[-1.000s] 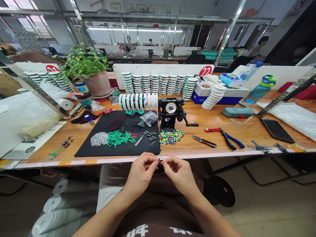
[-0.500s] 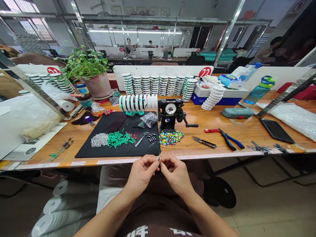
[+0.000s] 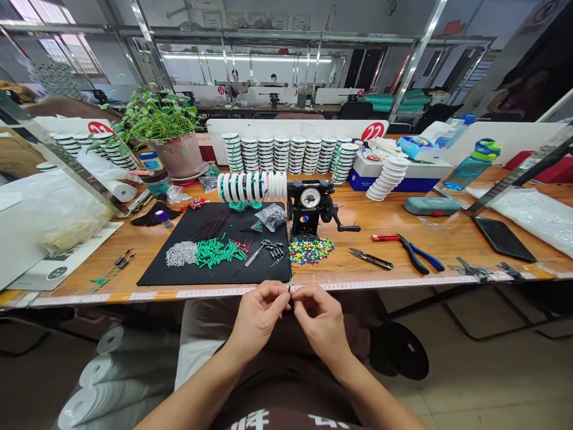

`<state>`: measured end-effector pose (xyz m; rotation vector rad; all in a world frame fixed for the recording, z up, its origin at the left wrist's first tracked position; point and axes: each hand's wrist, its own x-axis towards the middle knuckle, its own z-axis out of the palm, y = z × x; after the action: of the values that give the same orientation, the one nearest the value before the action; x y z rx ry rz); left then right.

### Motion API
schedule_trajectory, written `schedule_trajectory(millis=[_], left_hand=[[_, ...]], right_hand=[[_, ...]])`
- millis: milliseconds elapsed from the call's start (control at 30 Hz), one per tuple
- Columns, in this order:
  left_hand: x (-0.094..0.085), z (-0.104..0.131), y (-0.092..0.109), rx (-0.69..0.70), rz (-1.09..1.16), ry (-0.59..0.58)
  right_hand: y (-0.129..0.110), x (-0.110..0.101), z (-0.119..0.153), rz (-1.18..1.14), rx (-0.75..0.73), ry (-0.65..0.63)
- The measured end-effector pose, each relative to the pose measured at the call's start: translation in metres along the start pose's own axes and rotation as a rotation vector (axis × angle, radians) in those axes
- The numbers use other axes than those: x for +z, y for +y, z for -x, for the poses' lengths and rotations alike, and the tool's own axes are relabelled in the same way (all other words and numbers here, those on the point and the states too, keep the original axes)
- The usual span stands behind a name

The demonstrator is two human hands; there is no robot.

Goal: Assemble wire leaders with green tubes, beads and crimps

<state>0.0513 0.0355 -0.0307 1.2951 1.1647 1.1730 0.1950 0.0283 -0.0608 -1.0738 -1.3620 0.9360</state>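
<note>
My left hand (image 3: 258, 316) and my right hand (image 3: 323, 319) meet just off the table's front edge. Both are closed in a pinch, thumb against fingertips. Between them stands a thin dark strand with a green part (image 3: 290, 285), mostly hidden by the fingers. Beyond my hands lies a black mat (image 3: 161, 272). On it are green tube pieces (image 3: 217, 253), small silvery beads (image 3: 180, 254), dark brown cords (image 3: 213, 224), black beads (image 3: 274, 251), a slim metal tool (image 3: 255, 254) and a plastic bag of dark bits (image 3: 272, 217).
A hand-cranked winder (image 3: 308, 206) carries white spools (image 3: 250, 186) behind a pile of coloured beads (image 3: 310, 251). To the right lie thread snips (image 3: 370, 258), pliers (image 3: 418, 255) and a phone (image 3: 504, 237). A potted plant (image 3: 174, 152) stands back left.
My fingertips have shifted very slightly, and the right hand's fingers are a little more rounded. The strand stays between both hands. The whole view has moved a touch.
</note>
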Motion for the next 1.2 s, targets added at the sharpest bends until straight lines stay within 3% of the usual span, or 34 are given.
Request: schedule_trajectory(millis=[200, 467, 733, 833, 933, 1067, 1133, 1200], left_hand=[[0.000, 0.003, -0.004, 0.061, 0.018, 0.027], [-0.001, 0.003, -0.011, 0.106, -0.045, -0.001], [-0.005, 0.006, -0.010, 0.282, -0.316, 0.038], [-0.007, 0.007, -0.007, 0.397, -0.458, 0.054], [-0.009, 0.005, -0.003, 0.508, -0.573, 0.032], [-0.014, 0.001, 0.000, 0.653, -0.732, -0.016], [-0.017, -0.001, 0.000, 0.731, -0.835, -0.044], [-0.021, -0.004, -0.002, 0.802, -0.951, -0.079]], right_hand=[[-0.008, -0.005, 0.003, 0.037, -0.012, -0.070], [-0.005, -0.004, -0.001, 0.116, -0.045, -0.018], [-0.010, -0.002, -0.002, 0.163, -0.078, -0.030], [-0.017, -0.002, 0.001, 0.186, -0.153, -0.049], [-0.021, -0.005, -0.002, 0.310, -0.359, -0.036], [-0.016, -0.011, -0.024, 0.490, -0.599, -0.173], [-0.012, -0.013, -0.039, 0.537, -0.574, -0.267], [-0.012, -0.013, -0.052, 0.563, -0.458, -0.347]])
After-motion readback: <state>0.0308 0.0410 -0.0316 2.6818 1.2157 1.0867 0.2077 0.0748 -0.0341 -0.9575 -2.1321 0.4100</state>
